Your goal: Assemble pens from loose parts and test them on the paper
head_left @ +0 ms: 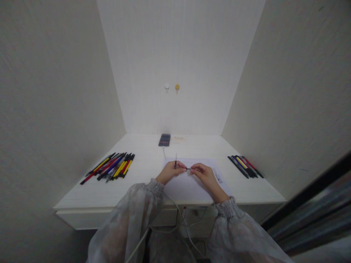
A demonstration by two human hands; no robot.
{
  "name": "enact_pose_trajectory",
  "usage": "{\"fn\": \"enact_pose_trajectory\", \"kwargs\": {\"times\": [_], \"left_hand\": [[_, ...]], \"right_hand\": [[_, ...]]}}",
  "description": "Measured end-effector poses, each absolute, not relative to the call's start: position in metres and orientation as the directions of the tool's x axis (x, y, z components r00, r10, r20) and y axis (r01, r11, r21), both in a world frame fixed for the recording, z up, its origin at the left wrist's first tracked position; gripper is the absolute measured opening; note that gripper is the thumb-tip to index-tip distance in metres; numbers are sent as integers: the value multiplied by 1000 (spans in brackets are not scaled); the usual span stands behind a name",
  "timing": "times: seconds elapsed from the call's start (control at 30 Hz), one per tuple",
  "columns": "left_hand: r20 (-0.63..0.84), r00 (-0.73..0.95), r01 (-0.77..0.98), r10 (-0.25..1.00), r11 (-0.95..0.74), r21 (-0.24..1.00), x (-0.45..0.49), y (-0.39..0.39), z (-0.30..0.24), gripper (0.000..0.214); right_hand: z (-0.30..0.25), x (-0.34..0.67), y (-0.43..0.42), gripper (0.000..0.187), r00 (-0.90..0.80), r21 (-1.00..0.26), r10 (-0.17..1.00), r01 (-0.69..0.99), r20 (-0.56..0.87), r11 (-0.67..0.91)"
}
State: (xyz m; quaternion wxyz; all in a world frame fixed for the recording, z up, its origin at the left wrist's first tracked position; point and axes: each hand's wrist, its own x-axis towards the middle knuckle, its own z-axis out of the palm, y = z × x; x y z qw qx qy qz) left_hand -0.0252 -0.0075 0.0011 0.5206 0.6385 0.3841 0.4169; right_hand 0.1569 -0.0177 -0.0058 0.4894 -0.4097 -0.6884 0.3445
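My left hand (172,171) is closed over a white sheet of paper (186,188), with a slim pen part (176,160), dark below and pale at the top, sticking up from its fingers. Between its fingertips and those of my right hand (203,174) runs a short, thin dark pen piece (188,168). My right hand pinches the other end of that piece. Fingers hide most of both parts, so I cannot tell exactly which parts they are.
Many pens (115,167) lie piled on the desk's left side. Several more pens (245,167) lie in a row at the right. A phone (164,140) with a cable (163,152) rests at the back. White cables (182,219) hang before the desk's front edge. Walls enclose three sides.
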Motion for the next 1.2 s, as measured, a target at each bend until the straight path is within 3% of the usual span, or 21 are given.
{"fn": "enact_pose_trajectory", "kwargs": {"times": [0.23,1.2], "left_hand": [[131,363,48,922,-159,986,-25,-8,3,33],[161,348,133,924,-218,967,-26,-7,0,28]], "right_hand": [[-4,154,-21,19,-217,-915,915,149,341,376],[-14,147,-17,21,-273,-899,903,200,331,390]]}}
